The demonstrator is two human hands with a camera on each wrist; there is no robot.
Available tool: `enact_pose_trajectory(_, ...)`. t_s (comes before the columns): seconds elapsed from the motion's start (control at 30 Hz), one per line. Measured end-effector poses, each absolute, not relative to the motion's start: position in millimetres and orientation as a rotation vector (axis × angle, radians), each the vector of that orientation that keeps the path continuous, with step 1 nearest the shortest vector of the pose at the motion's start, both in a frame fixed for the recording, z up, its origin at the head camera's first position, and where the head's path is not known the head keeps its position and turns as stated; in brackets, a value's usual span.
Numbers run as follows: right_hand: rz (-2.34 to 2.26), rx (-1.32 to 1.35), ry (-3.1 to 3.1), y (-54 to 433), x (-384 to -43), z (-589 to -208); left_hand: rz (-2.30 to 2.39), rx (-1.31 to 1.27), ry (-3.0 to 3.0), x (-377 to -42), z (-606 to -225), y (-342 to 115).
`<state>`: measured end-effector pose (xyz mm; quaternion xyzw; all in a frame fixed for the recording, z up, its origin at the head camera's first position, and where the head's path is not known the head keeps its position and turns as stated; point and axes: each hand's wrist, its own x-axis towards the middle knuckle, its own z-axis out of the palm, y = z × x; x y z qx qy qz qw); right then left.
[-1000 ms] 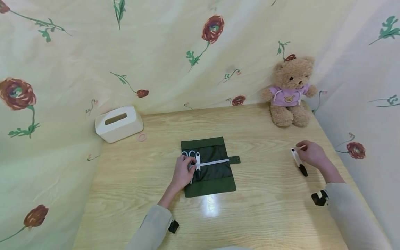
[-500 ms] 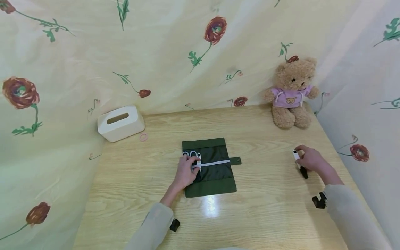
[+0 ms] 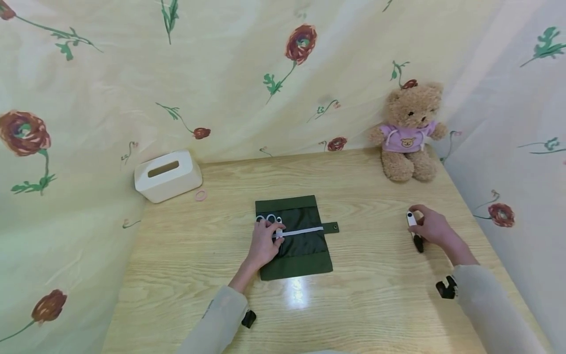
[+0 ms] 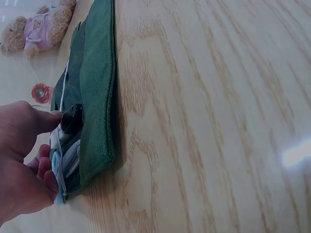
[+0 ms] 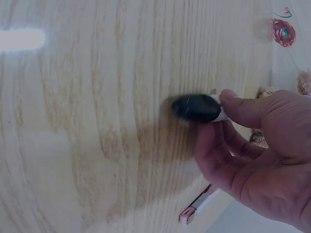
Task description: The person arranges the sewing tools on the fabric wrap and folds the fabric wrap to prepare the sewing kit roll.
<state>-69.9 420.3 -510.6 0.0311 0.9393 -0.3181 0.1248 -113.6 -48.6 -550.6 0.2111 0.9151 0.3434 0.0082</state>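
Observation:
A dark green fabric tool roll (image 3: 305, 246) lies unfolded on the wooden table, a white elastic strap (image 3: 305, 230) across its black lining. Under the strap's left end are scissors with pale handle rings (image 3: 270, 218) and a slim white tool (image 3: 279, 220), partly hidden by my left hand (image 3: 263, 243). Its thumb and fingers close around the strap beside these tools; in the left wrist view the thumb (image 4: 48, 120) meets a black tool end (image 4: 73, 118). My right hand (image 3: 433, 227) pinches a second slim white tool with a black end (image 5: 197, 108), over the table's right side.
A white tissue box (image 3: 170, 182) stands at the back left, a pink ring (image 3: 201, 195) beside it. A teddy bear (image 3: 407, 135) in a purple top sits at the back right. Flowered cloth (image 3: 239, 83) hangs behind the table. A snap tab (image 3: 330, 227) sticks out from the roll's right edge.
My right hand has taken hold of the white and black tool and moved it slightly left. My left hand has shifted a little right, covering more of the tool in the roll.

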Motion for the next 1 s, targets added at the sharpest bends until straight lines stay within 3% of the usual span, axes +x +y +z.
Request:
enact_pose_trajectory(0.47, -0.991, 0.074, 2.763, 412, -72, -513, 0.931, 0.655, 2.839, -116, -544, -44)
enact_pose_trajectory(1.0, -1.407, -0.125, 2.613, 343, -100, -512, 0.922, 0.596, 2.815, -115, -547, -42)
